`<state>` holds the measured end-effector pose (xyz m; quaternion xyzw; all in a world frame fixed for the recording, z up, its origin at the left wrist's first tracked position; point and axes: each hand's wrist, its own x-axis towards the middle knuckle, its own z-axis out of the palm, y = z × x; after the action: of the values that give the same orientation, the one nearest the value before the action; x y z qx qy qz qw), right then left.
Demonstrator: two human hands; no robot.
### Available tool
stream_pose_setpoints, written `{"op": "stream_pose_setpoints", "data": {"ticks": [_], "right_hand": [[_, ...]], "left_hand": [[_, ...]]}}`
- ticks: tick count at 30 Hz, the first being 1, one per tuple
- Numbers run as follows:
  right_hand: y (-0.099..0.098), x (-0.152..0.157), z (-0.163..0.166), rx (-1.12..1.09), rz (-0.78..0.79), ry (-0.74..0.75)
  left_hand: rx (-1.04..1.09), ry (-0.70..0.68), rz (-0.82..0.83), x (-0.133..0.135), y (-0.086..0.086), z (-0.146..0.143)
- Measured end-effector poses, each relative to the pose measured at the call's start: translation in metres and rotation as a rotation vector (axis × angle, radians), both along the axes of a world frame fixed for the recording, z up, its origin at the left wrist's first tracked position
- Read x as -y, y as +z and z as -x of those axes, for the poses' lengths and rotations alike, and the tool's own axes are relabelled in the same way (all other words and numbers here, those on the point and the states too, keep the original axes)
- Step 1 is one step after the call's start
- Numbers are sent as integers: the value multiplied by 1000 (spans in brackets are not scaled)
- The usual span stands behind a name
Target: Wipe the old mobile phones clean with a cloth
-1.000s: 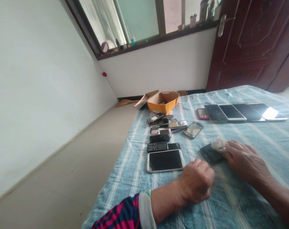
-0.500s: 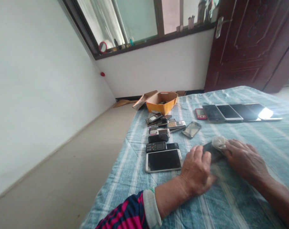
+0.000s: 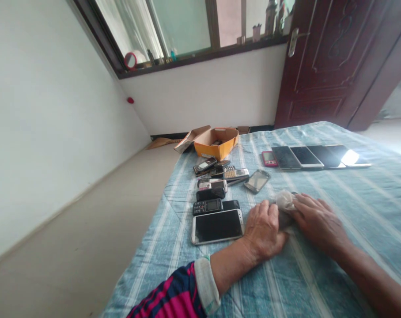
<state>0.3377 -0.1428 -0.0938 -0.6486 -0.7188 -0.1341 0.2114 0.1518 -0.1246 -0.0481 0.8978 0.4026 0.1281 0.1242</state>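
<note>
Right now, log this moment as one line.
left hand: laid over dark phone | right hand: holds cloth against it | surface: striped blue cover | nearby: white-edged phone beside left hand

Home room, striped cloth-covered table [image 3: 369,207], wooden door [image 3: 323,62], cluttered window sill [image 3: 200,55]
</note>
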Motion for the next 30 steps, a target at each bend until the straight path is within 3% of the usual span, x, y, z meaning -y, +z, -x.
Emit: {"op": "stream_pose_setpoints", "data": {"ticks": [6, 18, 30], "right_hand": [[-2, -1, -5, 24, 4, -80], [7, 7, 30, -11, -20, 132], [9, -8, 19, -58, 23, 19]], "left_hand": [[35, -4, -18, -4, -2, -2], [119, 29, -32, -8, -8, -2], [175, 31, -100, -9, -14, -5]]}}
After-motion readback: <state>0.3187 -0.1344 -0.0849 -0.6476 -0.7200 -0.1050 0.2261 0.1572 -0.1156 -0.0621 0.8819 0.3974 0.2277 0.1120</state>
